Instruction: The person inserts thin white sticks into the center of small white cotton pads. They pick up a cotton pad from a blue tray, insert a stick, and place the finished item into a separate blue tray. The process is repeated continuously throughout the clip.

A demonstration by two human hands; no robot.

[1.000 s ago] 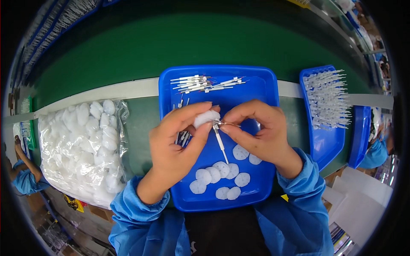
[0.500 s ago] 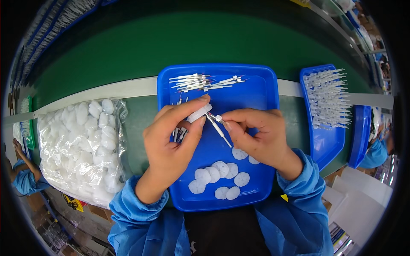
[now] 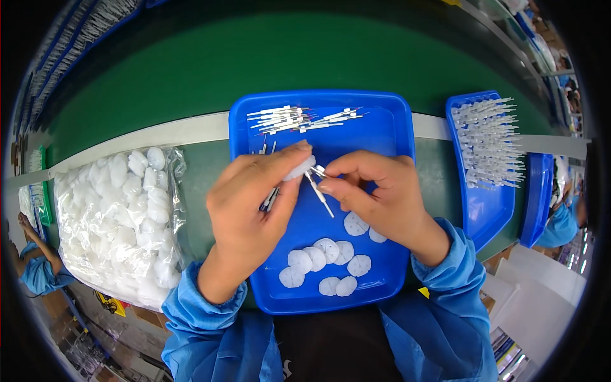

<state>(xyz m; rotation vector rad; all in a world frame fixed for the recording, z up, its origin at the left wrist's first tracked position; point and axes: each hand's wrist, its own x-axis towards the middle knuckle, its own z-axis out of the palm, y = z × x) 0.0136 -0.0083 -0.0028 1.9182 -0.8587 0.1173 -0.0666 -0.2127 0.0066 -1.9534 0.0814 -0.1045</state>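
Fingertips of the right hand have closed toward the white disc since the previous frame. Nearest the body, loose discs lie in the blue tray; beyond, over it, a white rod sits between the hands, long axis slanting from the disc rightward and bodyward, upper end just beside the right fingertips, which pinch narrowly at a small white piece, wrist angled inward. Left hand, bent inward, grips the disc between thumb and forefinger; farther, bundled rods line the tray's far end.
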